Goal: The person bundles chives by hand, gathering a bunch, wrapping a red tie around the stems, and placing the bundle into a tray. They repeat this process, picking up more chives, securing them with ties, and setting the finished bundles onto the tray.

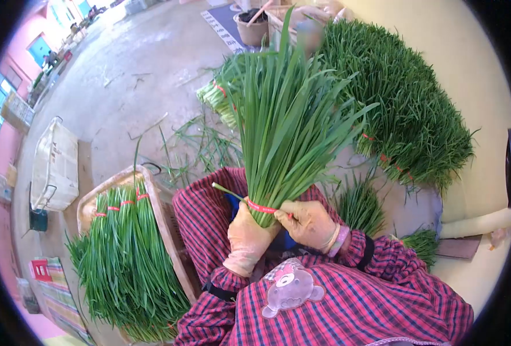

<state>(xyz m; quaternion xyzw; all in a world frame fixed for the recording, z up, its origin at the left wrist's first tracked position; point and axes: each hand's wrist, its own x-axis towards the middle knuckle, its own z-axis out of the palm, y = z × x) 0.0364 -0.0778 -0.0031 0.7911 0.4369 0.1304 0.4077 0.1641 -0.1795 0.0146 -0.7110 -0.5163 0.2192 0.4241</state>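
A fanned bunch of garlic chives [284,127] stands upright over my lap, leaves pointing up and away from me. My gloved left hand [249,235] is closed around its stem end from the left. A red tie band [261,207] circles the stems just above that hand. On the right side my gloved right hand [310,224] pinches the end of the band, its fingertips against the bunch. One loose chive stalk [227,191] sticks out to the left of my left hand. The lowest stem ends are partly hidden by my hands.
Left of my knee, a crate [172,242] holds several tied chive bunches. A large chive heap [399,98] lies by the wall at right, with tied bunches [216,95] ahead. Loose leaves [200,141] litter the floor. A white crate [56,164] and a bucket [251,30] stand farther off.
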